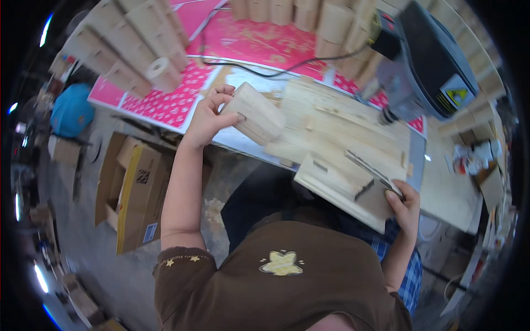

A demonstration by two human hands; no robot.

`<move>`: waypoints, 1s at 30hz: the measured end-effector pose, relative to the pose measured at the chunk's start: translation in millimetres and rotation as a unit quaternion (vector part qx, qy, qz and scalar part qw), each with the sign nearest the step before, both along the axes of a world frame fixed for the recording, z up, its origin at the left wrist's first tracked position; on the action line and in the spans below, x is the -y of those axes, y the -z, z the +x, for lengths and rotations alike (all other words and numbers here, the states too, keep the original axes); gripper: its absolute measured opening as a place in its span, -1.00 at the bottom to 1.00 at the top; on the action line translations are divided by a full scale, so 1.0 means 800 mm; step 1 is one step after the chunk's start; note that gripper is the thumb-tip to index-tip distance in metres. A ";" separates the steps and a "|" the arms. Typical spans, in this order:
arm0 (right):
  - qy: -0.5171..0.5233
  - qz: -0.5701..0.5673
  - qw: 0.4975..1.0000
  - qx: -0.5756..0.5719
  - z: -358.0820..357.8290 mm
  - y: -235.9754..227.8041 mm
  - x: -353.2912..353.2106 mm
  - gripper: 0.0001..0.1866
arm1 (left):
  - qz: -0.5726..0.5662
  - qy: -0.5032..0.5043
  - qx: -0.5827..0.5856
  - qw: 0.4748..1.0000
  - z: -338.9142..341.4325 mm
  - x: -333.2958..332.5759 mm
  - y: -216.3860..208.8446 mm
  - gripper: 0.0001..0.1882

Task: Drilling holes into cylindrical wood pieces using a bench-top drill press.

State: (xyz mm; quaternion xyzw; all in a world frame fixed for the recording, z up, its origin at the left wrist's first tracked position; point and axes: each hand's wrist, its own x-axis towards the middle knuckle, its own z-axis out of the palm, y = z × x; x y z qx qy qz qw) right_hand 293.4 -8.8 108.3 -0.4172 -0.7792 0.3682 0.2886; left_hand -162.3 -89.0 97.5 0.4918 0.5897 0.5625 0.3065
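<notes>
your l hand (205, 124) grips a wood block (256, 115) btwn thumb & fingers, block just right of that hand. your r hand (407, 207) is at the near end of a dark metal strip (366, 166); can't tell if it's gripped. stacked blocks (113, 47) stand beyond l hand, power tool (430, 55) beyond r. prob mid-batch, this block unfinished; can't tell which stacked ones are done.

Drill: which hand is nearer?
Right. The right hand is on the person's side of the drill; the left hand, holding a wooden block, is farther off to its left.
</notes>
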 end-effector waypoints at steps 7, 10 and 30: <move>0.025 -0.239 0.970 -0.042 -0.044 0.048 -0.014 -0.75 | -0.027 -0.155 0.283 0.946 -0.072 0.056 -0.038 -0.75; 0.011 -0.257 0.964 -0.070 -0.042 0.062 -0.025 -0.75 | -0.002 -0.212 0.158 0.965 -0.112 0.066 -0.047 -0.74; 0.025 -0.272 0.955 -0.118 -0.035 0.072 -0.018 -0.73 | -0.153 -0.458 -0.400 0.779 -0.287 -0.047 -0.066 -0.39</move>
